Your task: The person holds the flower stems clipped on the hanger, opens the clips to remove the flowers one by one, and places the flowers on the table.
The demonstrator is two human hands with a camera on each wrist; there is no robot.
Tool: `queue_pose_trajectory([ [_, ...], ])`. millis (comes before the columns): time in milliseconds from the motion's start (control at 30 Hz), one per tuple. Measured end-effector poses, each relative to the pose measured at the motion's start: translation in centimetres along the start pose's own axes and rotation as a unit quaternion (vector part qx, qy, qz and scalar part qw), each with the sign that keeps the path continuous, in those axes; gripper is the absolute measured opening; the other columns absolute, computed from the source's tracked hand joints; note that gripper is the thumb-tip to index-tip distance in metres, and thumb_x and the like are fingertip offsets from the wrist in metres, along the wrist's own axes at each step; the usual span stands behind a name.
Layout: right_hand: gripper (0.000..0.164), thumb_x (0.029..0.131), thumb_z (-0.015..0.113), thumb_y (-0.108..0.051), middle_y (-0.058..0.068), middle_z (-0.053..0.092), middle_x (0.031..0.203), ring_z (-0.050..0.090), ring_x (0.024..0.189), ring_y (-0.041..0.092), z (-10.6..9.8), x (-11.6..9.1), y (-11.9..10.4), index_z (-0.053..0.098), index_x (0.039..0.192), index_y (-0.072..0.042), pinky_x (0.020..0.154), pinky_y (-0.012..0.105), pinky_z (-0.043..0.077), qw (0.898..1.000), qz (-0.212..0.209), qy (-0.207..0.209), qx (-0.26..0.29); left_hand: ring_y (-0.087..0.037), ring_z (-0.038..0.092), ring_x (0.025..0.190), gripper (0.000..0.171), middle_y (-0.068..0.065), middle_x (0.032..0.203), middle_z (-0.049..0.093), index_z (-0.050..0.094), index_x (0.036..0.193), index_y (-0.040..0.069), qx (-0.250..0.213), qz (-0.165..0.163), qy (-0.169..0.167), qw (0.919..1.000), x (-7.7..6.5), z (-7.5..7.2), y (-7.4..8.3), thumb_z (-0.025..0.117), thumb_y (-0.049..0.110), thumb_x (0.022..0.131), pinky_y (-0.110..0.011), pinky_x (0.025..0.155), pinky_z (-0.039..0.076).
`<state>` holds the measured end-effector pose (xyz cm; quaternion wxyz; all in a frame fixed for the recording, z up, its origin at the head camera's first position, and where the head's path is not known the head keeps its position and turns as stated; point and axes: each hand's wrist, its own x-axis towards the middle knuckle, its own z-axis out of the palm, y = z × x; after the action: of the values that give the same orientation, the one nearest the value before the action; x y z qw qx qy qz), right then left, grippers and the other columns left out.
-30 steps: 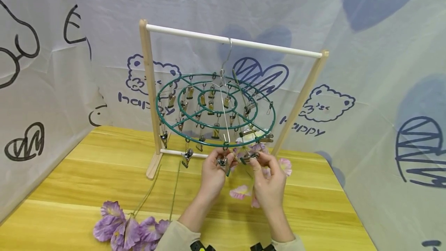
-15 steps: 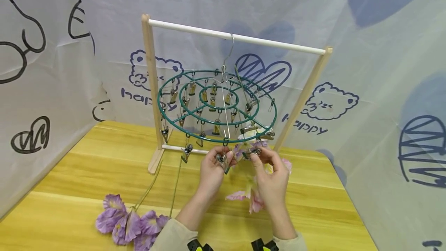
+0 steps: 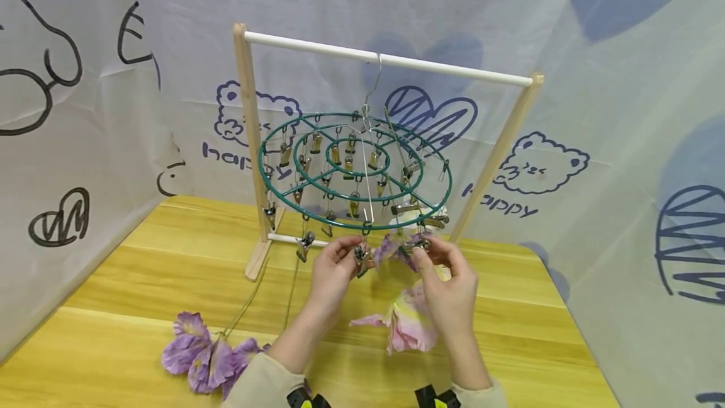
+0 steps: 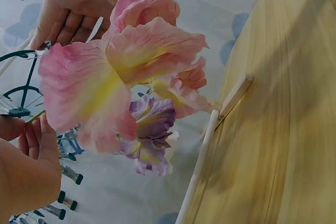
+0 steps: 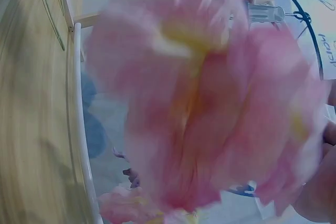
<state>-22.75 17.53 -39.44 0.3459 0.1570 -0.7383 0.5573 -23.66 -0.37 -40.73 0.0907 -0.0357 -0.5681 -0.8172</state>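
A round green clip hanger (image 3: 340, 224) hangs by its hook from a wooden stand (image 3: 385, 60), with several metal clips on its rings. My left hand (image 3: 334, 269) pinches a green-tipped metal clip (image 3: 360, 259) at the near rim. In the left wrist view, a thin green stem (image 4: 35, 117) shows at its fingers. My right hand (image 3: 450, 282) pinches another clip (image 3: 421, 245) farther right along the rim. A pink and yellow artificial flower (image 3: 409, 323) hangs head down between and below the hands, its upper stem hidden. It fills much of the right wrist view, blurred.
Purple artificial flowers (image 3: 206, 357) lie on the wooden table (image 3: 130, 282) at front left, stems pointing toward the stand. Behind the hands, a purple flower (image 3: 391, 247) and a white one (image 3: 404, 216) hang from the hanger. A printed cloth (image 3: 317, 5) closes off the back.
My left hand has shifted slightly left with its clip, and the right slightly right, widening the gap. More of the pink flower shows below them. The head view has tilted a little.
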Motion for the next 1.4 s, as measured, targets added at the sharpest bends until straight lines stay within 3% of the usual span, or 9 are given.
queue_pose_trajectory([
  [133,0.021,0.092,0.076,0.0,0.015,0.073,0.094,0.062,0.083,0.008,-0.2,0.1,0.0,0.073,0.113,0.002,0.075,0.015,0.055,1.0,-0.001,-0.001,-0.003,-0.013,0.065,0.089,0.027,-0.015,0.109,0.068,0.057,0.124,-0.015,0.013,-0.027,-0.019,0.9994,0.1,-0.5,0.7,0.054,-0.001,0.102,-0.025,0.086,0.062],
  [200,0.021,0.091,0.077,0.0,0.016,0.073,0.093,0.063,0.083,0.007,-0.3,0.2,0.0,0.073,0.112,0.002,0.083,0.013,0.049,1.0,-0.003,0.003,-0.004,-0.015,0.066,0.094,0.027,-0.017,0.113,0.067,0.057,0.125,-0.014,0.026,-0.041,-0.033,0.9983,0.1,-0.9,1.0,0.053,0.0,0.103,-0.03,0.092,0.062],
  [333,0.021,0.09,0.077,0.003,0.017,0.072,0.092,0.063,0.082,0.005,-0.4,0.2,0.0,0.073,0.111,0.004,0.084,0.013,0.049,1.0,-0.003,0.01,-0.002,-0.02,0.065,0.1,0.026,-0.019,0.117,0.066,0.059,0.124,-0.011,0.048,-0.067,-0.055,0.995,0.5,-1.5,1.6,0.055,0.002,0.103,-0.037,0.097,0.061],
  [367,0.021,0.09,0.077,0.003,0.018,0.072,0.092,0.063,0.083,0.005,-0.4,0.2,0.0,0.073,0.111,0.005,0.089,0.014,0.047,1.0,-0.004,0.011,-0.001,-0.02,0.065,0.101,0.026,-0.018,0.117,0.067,0.06,0.124,-0.011,0.053,-0.074,-0.061,0.9939,0.6,-1.6,1.8,0.056,0.002,0.103,-0.037,0.097,0.061],
  [433,0.02,0.09,0.076,0.004,0.018,0.072,0.093,0.063,0.083,0.006,-0.4,0.3,0.1,0.072,0.11,0.006,0.083,0.015,0.055,1.0,-0.005,0.009,0.003,-0.02,0.066,0.101,0.026,-0.017,0.115,0.068,0.061,0.124,-0.01,0.064,-0.089,-0.071,0.9915,0.9,-1.9,2.1,0.058,0.004,0.102,-0.036,0.096,0.061],
  [600,0.02,0.09,0.077,0.004,0.019,0.071,0.093,0.062,0.083,0.006,-0.5,0.4,0.2,0.072,0.11,0.006,0.082,0.015,0.054,1.0,-0.01,0.008,0.002,-0.019,0.066,0.101,0.03,-0.013,0.114,0.068,0.062,0.127,-0.007,0.101,-0.118,-0.099,0.9828,1.7,-2.6,3.1,0.06,0.011,0.103,-0.034,0.097,0.06],
  [933,0.019,0.091,0.077,0.002,0.018,0.072,0.092,0.062,0.082,0.007,-0.6,0.3,0.3,0.072,0.11,0.006,0.077,0.014,0.055,1.0,0.001,0.0,-0.004,-0.022,0.065,0.104,0.034,-0.021,0.121,0.061,0.056,0.132,-0.012,0.148,-0.143,-0.165,0.9647,2.8,-3.7,4.0,0.055,0.009,0.105,-0.038,0.102,0.059],
  [1200,0.02,0.091,0.077,0.002,0.017,0.072,0.093,0.062,0.082,0.007,-0.5,0.2,0.2,0.073,0.11,0.004,0.077,0.015,0.055,1.0,0.011,-0.004,-0.007,-0.017,0.066,0.093,0.027,-0.018,0.108,0.062,0.054,0.124,-0.014,0.135,-0.159,-0.205,0.9562,3.4,-5.0,3.9,0.056,0.004,0.104,-0.033,0.092,0.063],
  [1400,0.019,0.09,0.078,0.002,0.016,0.073,0.092,0.062,0.082,0.007,-0.4,0.2,0.3,0.073,0.109,0.003,0.078,0.016,0.055,1.0,0.01,-0.005,-0.013,-0.018,0.068,0.092,0.02,-0.015,0.103,0.065,0.053,0.12,-0.008,0.154,-0.181,-0.22,0.9461,3.7,-6.1,3.8,0.057,0.004,0.105,-0.035,0.095,0.062],
])
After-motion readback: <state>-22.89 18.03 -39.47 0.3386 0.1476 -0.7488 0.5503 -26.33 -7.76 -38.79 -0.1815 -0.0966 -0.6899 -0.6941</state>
